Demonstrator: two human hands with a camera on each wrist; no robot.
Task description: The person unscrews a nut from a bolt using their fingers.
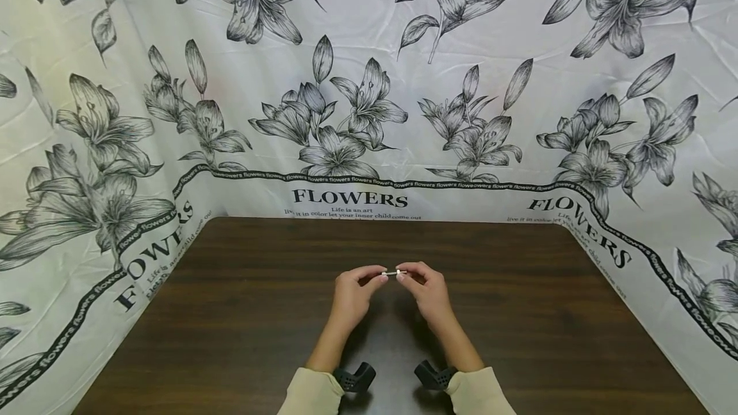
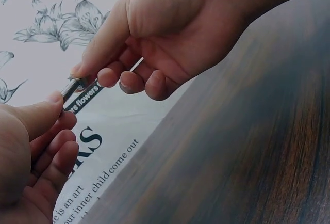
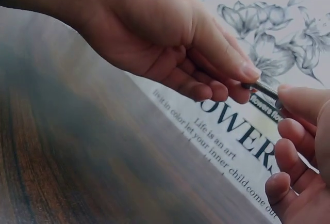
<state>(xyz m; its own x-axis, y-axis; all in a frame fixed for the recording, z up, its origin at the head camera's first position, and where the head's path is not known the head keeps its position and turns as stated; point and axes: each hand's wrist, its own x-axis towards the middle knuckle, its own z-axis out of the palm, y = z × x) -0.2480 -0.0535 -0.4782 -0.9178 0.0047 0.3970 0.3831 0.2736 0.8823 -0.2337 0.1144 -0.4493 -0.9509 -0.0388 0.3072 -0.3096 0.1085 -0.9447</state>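
two inward-facing hands [image 1: 350, 296] [image 1: 429, 293] pinch opposite ends of a bolt [image 2: 71, 88].

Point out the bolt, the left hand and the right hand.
Bolt [image 2: 71, 88]: left wrist view, on its threaded shank.
Left hand [image 1: 350, 293]: head view, mid-hand, near the thumb's base.
Right hand [image 1: 431, 293]: head view, mid-hand, near the thumb's base.

White flower-printed cloth [image 1: 415, 95] borders a dark wood-grain table [image 1: 254, 300].
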